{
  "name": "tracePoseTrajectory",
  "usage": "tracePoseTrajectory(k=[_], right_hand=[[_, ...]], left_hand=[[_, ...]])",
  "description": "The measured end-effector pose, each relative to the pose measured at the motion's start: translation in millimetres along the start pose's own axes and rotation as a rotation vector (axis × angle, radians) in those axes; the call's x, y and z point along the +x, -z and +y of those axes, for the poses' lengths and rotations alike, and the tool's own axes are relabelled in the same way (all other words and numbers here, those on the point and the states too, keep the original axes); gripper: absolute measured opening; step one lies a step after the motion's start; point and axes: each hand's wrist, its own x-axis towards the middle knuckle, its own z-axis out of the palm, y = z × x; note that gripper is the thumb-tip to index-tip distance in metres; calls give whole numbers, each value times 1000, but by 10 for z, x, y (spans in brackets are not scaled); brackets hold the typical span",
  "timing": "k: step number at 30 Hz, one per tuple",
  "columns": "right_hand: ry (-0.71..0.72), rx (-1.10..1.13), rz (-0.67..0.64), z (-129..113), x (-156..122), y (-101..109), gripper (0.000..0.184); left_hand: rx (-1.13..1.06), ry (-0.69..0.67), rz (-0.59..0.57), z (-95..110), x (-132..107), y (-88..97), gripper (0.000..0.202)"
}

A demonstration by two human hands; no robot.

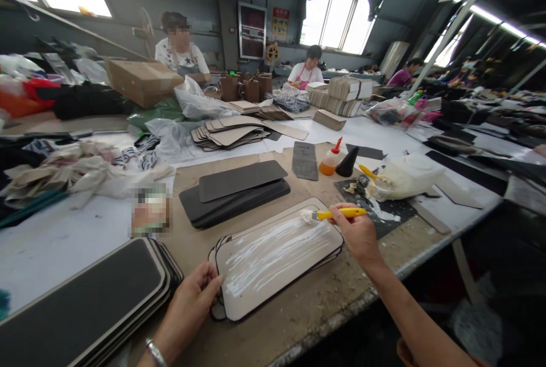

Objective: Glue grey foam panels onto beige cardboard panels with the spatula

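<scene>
Within the pinch of the right hand, a yellow-handled brush spreads white paste over a beige rounded panel. The left hand pinches its edge; gaps likely need brushing.

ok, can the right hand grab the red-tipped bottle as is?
Probably not as is: the right hand holds the brush. Otherwise, the way to the bottle looks free.

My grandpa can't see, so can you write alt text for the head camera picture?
A person's right hand holds a yellow brush over a beige panel streaked with white paste, while the left hand touches its left edge. Dark panels lie behind it, with a white jug to the right.
</scene>
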Motion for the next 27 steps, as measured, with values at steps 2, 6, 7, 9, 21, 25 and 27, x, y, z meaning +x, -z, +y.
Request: tracePoseTrajectory(k=[2, 6, 7, 9, 21, 25, 27], right_hand=[[-2, 50, -38, -1, 44, -47, 36], [18, -27, 22, 84, 144, 69, 34], [29, -59, 42, 107, 145, 139, 34], [46, -104, 55, 129, 93, 286, 32], [165, -104, -116, -207, -729, 166, 21], [85, 59, -260, -350, -1028, -12, 20], [67, 125, -323, -394, -1148, -85, 19]], left_hand=[[-5, 19, -9, 10, 2, -8, 37], [2, 35, -9, -12, 1, -12, 39], [8, 32, -9, -26, 1, -10, 39], [25, 20, -6, -56, 0, -3, 38], [-74, 55, 29, 59, -25, -68, 39], [-86, 48, 39, 21, -13, -80, 37], [-91, 46, 36, 15, -10, -76, 36]])
